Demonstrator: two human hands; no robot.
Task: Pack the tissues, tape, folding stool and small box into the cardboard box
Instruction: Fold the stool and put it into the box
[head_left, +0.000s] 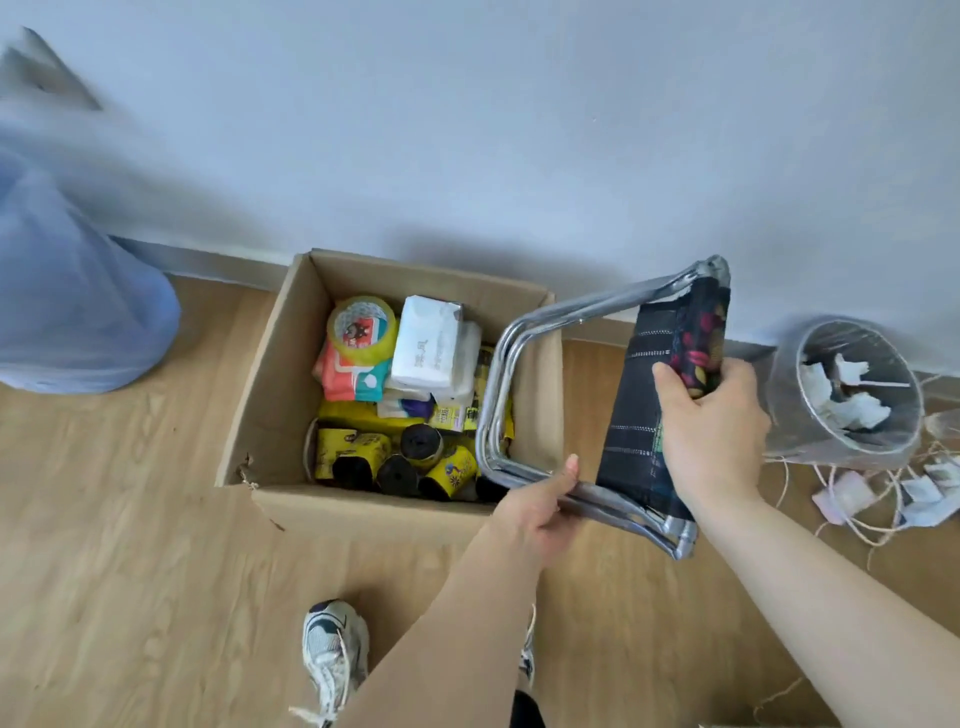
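Note:
An open cardboard box (270, 384) stands on the wooden floor by the wall. Inside lie a roll of clear tape (362, 329), white tissue packs (431, 345), a coral and teal tissue pack (349, 379) and several black and yellow rolls (410, 457). I hold a folded stool (644, 405) with metal legs and dark fabric just over the box's right edge. My left hand (540, 506) grips its lower metal tube. My right hand (711, 431) grips the fabric seat. No small box is visible apart from these.
A metal bin (810, 415) lined with plastic and holding crumpled paper stands at the right. Paper tags and string (883, 499) lie on the floor below it. A pale blue fabric mass (72, 312) fills the left. My shoe (332, 654) is near the bottom.

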